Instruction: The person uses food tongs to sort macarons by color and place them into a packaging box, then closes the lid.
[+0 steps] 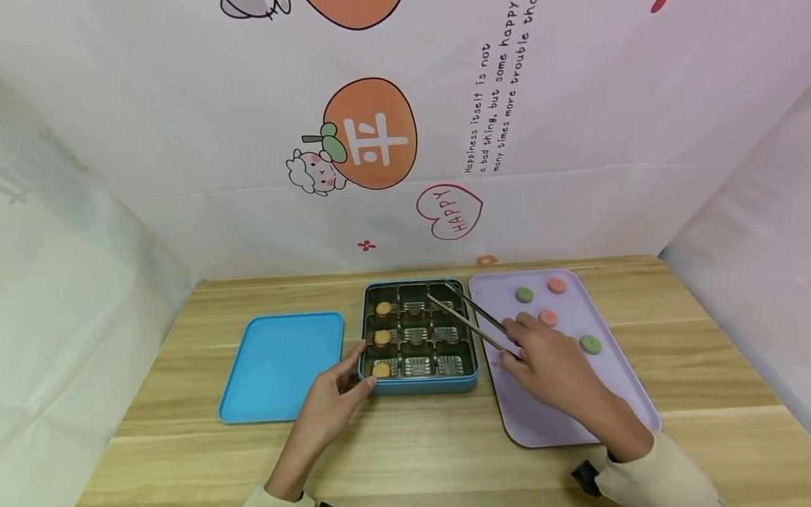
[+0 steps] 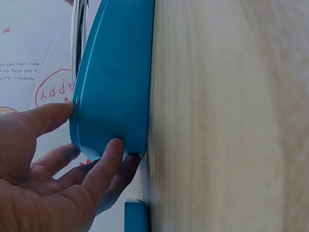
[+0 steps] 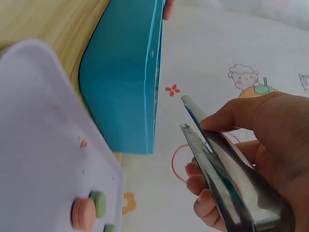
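My right hand (image 1: 550, 362) holds a pair of metal tongs (image 1: 472, 325). Their tips are apart over the back right part of a blue tin (image 1: 418, 386), with nothing seen between them. In the right wrist view the thumb and fingers of the right hand (image 3: 260, 130) lie on either side of the tongs (image 3: 217, 164). My left hand (image 1: 332, 401) grips the tin's front left corner, thumb at the front and fingers along the left side. A divided plastic insert (image 1: 416, 334) lines the tin; its left column holds three yellow macarons (image 1: 382, 337), one per compartment.
Right of the tin lies a purple tray (image 1: 557, 415) with two green macarons (image 1: 591, 344) and two pink macarons (image 1: 556, 285). A flat blue lid (image 1: 285, 366) lies left of the tin on the wooden table (image 1: 418, 451). A printed cloth (image 1: 253, 141) hangs behind.
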The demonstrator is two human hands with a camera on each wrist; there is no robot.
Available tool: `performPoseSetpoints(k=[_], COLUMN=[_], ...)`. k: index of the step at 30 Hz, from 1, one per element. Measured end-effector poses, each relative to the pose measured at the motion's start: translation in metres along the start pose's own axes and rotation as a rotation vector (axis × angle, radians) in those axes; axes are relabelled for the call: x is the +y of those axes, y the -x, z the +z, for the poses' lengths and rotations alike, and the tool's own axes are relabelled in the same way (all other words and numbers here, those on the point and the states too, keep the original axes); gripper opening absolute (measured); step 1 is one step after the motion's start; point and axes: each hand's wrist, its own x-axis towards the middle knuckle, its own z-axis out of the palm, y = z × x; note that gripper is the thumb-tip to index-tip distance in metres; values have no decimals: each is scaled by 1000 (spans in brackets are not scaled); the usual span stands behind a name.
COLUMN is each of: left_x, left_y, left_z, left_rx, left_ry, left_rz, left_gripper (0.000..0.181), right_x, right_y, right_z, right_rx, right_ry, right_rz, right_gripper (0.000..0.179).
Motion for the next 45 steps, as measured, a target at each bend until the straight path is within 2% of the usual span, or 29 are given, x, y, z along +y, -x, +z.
performPoseSetpoints(k=[3,5,12,18,23,31,45], left_x=[0,0,0,0,0,0,0], left_y=[0,0,-1,-1,-1,1,-1], left_z=[0,0,0,0,0,0,0], left_rx=[0,0,-3,-5,-9,-1,-4], left_ry=[-5,-9,-1,-3,-17,-35,-32], left_rz=[-2,-3,1,-5,-4,14,4], left_gripper=[67,67,67,67,67,67,67], right_x=[8,14,36,49,59,69,77], right_y=[7,12,30,42,50,57,61], right_z=[-3,-5,-6,-3,1,7,11], right_rx=[17,23,49,70,69,28,-49], right_ry=[12,25,74,79,91,79,76], right_rz=[0,15,40,60,70,116,167], right_gripper=[36,30,40,18,20,33,35])
